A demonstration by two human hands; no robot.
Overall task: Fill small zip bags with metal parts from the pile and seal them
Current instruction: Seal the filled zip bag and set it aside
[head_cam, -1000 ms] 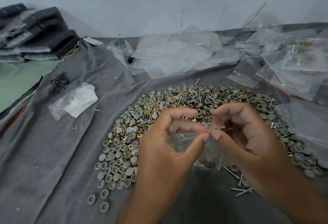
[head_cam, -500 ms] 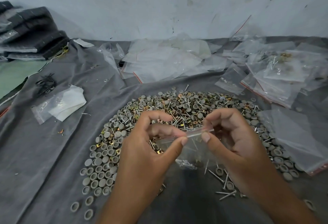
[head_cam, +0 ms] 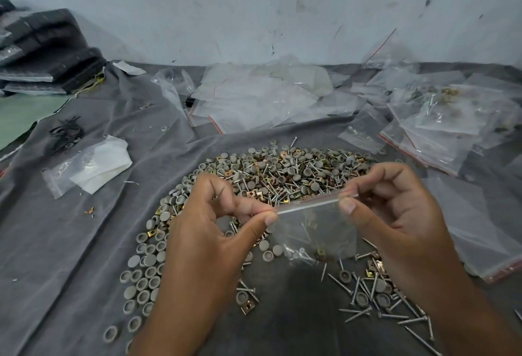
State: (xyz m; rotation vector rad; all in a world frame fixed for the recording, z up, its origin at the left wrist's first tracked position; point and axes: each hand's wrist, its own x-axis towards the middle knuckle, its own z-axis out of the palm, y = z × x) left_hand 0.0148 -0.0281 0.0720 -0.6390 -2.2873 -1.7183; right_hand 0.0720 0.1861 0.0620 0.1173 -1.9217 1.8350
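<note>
A small clear zip bag (head_cam: 313, 228) hangs between my hands above the pile, with a few screws and a brass clip at its bottom. My left hand (head_cam: 214, 231) pinches the left end of the bag's zip strip between thumb and forefinger. My right hand (head_cam: 395, 208) pinches the right end of the same strip. The pile of metal parts (head_cam: 282, 172), grey round caps, screws and brass clips, spreads over the grey cloth (head_cam: 70, 242) behind and below the bag.
Empty zip bags (head_cam: 260, 98) lie heaped at the back. Filled bags (head_cam: 440, 112) lie at the right, another clear bag (head_cam: 480, 237) by my right wrist. A bag with white paper (head_cam: 90, 163) and black wires (head_cam: 66, 134) lie left. Dark bundles (head_cam: 42, 53) stack far left.
My two hands have drawn apart along the bag's top, so the zip strip now stretches wider between them. The view has shifted a little to the right.
</note>
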